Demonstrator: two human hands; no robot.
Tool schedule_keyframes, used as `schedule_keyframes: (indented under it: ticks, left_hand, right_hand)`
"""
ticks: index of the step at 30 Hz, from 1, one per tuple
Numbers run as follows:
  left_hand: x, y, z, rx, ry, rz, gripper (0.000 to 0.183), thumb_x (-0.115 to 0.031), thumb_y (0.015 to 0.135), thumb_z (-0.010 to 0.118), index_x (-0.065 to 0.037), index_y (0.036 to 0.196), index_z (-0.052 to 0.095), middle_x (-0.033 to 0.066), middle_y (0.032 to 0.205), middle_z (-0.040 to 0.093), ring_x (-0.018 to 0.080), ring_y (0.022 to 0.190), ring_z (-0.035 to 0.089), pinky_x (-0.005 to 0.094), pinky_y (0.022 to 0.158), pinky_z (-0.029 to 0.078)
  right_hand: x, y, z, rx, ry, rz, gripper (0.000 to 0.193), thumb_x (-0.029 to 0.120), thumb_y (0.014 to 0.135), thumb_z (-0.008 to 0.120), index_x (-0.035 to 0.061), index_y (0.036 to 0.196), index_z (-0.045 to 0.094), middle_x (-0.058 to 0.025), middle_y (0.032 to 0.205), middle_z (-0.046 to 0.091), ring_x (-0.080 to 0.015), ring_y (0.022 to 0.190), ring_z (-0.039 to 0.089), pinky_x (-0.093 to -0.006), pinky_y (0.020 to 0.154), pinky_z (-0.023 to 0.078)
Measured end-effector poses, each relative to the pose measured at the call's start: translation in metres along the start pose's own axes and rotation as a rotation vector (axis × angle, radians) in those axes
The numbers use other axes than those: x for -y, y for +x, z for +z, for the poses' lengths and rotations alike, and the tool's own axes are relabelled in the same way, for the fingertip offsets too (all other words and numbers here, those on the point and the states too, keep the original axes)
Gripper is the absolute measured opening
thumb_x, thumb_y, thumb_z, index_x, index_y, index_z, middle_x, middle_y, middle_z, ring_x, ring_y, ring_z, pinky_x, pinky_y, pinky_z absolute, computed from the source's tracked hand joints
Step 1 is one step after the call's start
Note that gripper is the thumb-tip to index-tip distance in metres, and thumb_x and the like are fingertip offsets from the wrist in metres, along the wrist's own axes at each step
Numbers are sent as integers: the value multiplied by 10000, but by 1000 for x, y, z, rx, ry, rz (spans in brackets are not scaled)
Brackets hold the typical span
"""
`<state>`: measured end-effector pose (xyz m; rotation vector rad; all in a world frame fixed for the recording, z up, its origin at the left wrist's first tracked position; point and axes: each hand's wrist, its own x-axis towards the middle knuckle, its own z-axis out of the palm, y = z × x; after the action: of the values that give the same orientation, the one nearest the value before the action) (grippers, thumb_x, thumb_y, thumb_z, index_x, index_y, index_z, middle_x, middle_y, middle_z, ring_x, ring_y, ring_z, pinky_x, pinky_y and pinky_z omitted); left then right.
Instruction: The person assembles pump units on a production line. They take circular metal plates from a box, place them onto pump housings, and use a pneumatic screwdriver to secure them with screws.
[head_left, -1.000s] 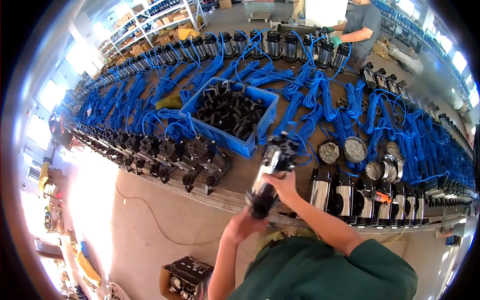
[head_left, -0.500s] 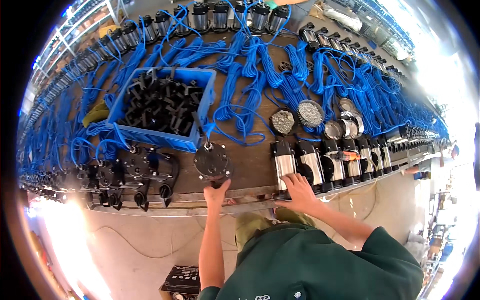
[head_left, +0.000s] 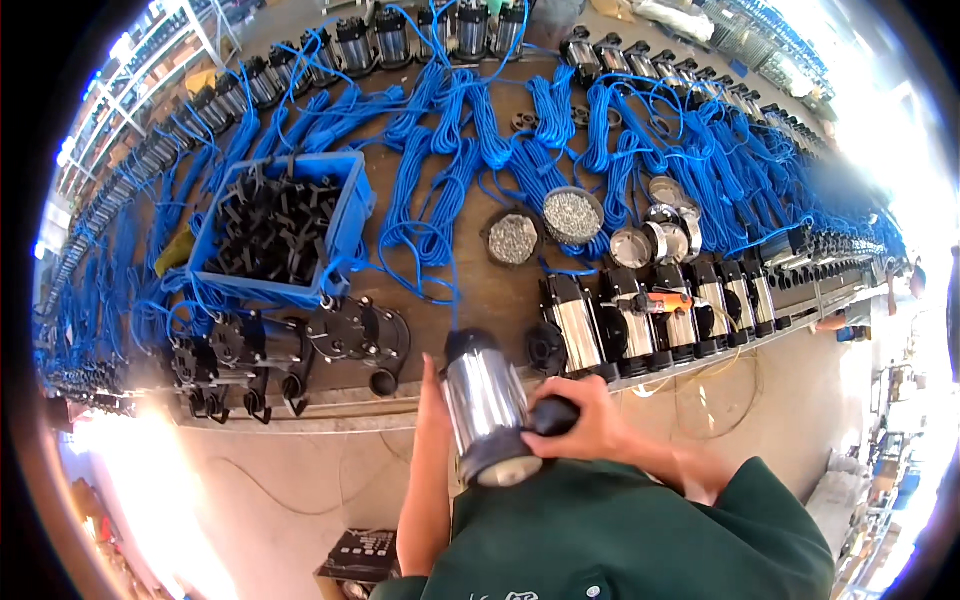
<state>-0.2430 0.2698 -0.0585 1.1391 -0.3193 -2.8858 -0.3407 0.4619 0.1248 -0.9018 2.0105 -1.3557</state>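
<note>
A silver, cylindrical pump (head_left: 482, 395) with black ends is tilted between my hands at the table's front edge. My left hand (head_left: 433, 405) supports its left side; part of that hand is hidden behind the casing. My right hand (head_left: 582, 415) closes around the black stub (head_left: 553, 415) on the pump's side. The pump's pale round base faces toward my body. Just left on the edge stands another pump with a black round top (head_left: 345, 330). To the right, several silver pumps (head_left: 575, 325) lean in a row.
A blue crate (head_left: 350, 215) of black parts stands at left. Coiled blue cables (head_left: 455, 190) cover the table's middle. Two bowls of small metal pieces (head_left: 513, 240) (head_left: 573, 215) and metal rings (head_left: 632, 247) sit behind the row. An orange tool (head_left: 668, 301) lies on the pumps.
The row's leftmost pump has come off the table edge into my hands. My left hand has let go of the black-topped pump. The view has swung right.
</note>
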Motion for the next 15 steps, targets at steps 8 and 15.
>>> schedule_keyframes:
  ticks: [8,15]
  left_hand:
    - [23,-23,-49,-91,375,320,268,-224,1002,449,0,900,555,19,653,450,134,581,441,351,665,513]
    - [66,38,-74,-194,995,517,250,-179,1004,410,-26,849,532,69,760,610,127,672,510,273,467,444]
  right_hand:
    - [-57,-66,-19,-457,831,669,159,64,743,655,-9,879,617,-60,765,605,-146,675,584,-281,608,493]
    - [-113,-41,-19,-694,770,736,136,109,807,601,5,871,659,-23,768,622,-102,646,561,-241,554,441]
